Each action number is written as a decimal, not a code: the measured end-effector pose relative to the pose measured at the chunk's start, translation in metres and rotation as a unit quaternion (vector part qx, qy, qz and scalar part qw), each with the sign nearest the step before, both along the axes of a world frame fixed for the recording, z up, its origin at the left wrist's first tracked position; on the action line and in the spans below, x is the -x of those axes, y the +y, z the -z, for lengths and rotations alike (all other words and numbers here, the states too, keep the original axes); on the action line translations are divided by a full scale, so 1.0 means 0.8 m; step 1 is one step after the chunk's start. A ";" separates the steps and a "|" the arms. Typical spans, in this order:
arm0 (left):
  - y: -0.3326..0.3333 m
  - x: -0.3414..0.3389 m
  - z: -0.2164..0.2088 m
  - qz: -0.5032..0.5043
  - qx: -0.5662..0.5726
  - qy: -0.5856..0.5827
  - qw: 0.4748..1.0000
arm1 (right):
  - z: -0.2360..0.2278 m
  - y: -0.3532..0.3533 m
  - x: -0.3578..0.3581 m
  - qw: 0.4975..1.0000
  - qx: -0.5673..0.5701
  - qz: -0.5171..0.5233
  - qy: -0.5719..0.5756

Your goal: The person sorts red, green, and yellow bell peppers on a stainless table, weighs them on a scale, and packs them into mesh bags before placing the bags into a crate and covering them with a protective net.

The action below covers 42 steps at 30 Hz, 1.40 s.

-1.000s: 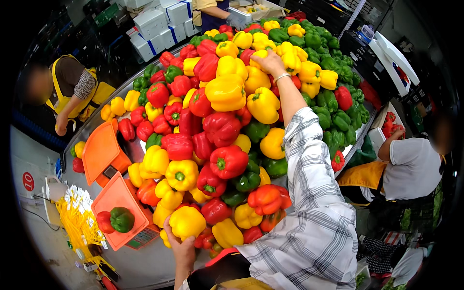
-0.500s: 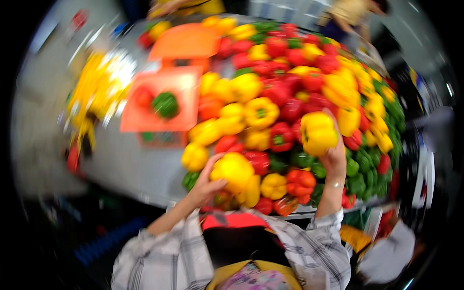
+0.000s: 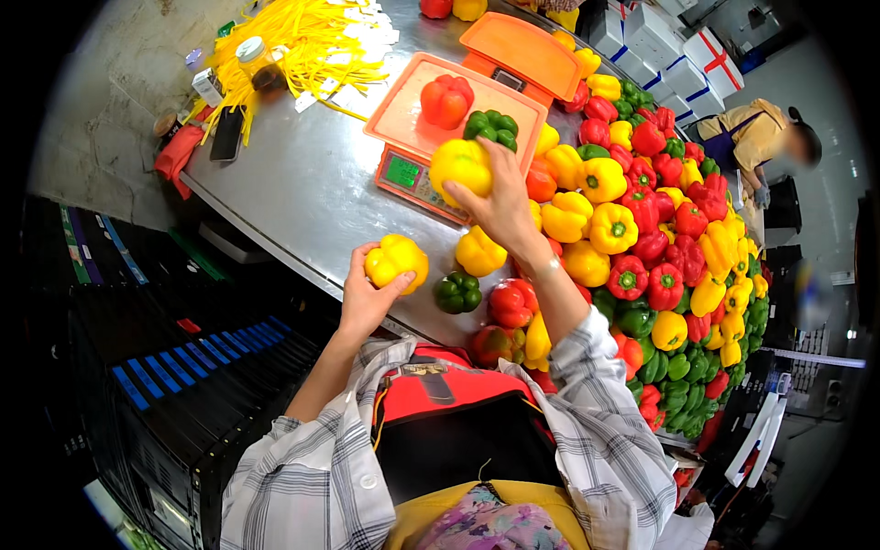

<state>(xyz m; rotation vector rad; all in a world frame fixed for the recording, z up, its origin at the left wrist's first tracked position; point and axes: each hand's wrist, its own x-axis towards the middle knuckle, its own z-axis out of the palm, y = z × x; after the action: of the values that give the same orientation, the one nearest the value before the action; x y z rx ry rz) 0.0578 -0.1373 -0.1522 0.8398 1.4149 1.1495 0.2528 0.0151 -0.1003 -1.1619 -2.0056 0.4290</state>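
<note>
Table, bare metal [image 3: 302, 174]: one, carrying all below. Heap of bell peppers [image 3: 649, 246], red, yellow and green: piled on its right. Platform scale, orange [image 3: 403, 96], display lit green: one, left of the heap; a second orange scale [image 3: 518, 46] just behind. Bundle of yellow straps [image 3: 293, 37], white-tagged: far left. Right hand [image 3: 504, 197]: closed around a yellow bell pepper [image 3: 458, 170] at the scale pan's near edge; contact with the pan cannot be told. Left hand [image 3: 367, 298]: fingers and thumb gripping a smaller yellow bell pepper [image 3: 397, 261], near the table's front edge. On the pan: red bell pepper [image 3: 446, 101], green bell pepper [image 3: 492, 126].
</note>
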 end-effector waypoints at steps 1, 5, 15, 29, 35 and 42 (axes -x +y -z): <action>0.000 0.010 0.002 -0.015 -0.002 0.002 1.000 | 0.010 0.016 0.019 1.000 -0.016 0.009 -0.009; 0.010 0.040 0.024 -0.025 -0.036 0.052 0.998 | 0.025 0.051 0.068 0.988 -0.054 0.079 -0.123; 0.049 0.056 0.069 0.028 -0.031 0.185 0.982 | 0.009 -0.059 0.048 0.985 -0.071 0.025 -0.156; 0.056 0.017 0.076 0.162 -0.062 0.388 0.905 | 0.110 -0.145 0.043 0.973 0.083 0.020 -0.213; 0.061 0.017 0.089 0.164 -0.092 0.392 0.900 | 0.125 -0.135 0.054 0.959 0.061 0.033 -0.276; 0.069 -0.002 0.092 0.231 -0.129 0.357 0.896 | 0.139 -0.141 0.032 0.938 0.067 0.071 -0.331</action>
<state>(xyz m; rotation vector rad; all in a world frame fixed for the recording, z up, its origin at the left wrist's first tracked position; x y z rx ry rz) 0.0593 -0.0825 -0.2256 1.8143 1.5152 0.6768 0.2273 -0.0976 -0.2113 -1.6890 -2.4567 0.0987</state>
